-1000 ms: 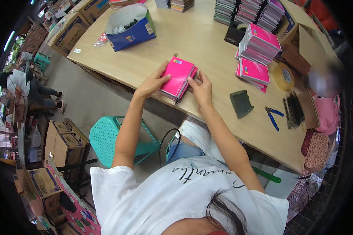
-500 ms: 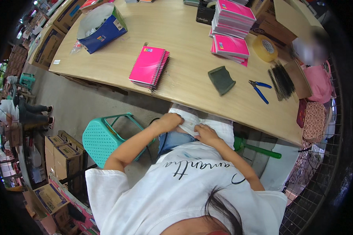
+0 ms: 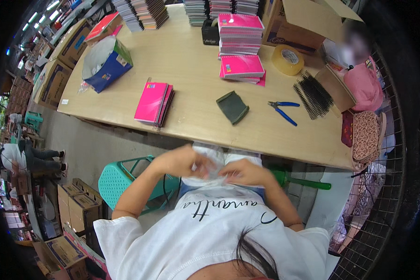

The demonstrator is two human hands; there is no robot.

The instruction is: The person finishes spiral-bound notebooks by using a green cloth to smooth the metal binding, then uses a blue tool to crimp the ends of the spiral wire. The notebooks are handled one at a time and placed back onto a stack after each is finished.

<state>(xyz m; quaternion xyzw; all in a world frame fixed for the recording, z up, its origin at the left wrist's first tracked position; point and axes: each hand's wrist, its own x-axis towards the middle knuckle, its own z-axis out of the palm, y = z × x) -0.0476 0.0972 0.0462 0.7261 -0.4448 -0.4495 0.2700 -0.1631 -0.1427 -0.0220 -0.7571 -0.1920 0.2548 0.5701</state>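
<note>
Overall, a table spans the far side. Nearer, before the white shirt, the blurred left hand and right hand sit close together, both half-curled; whether they grip anything cannot be told. Pink notebooks lie on the table's near left, pliers farther right.

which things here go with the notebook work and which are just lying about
Probably part of the work: pink spiral notebooks near the table edge, pink notebook stack, black wire spines, blue-handled pliers

Apparently just lying about: pink bag, patterned pouch, teal stool
</note>
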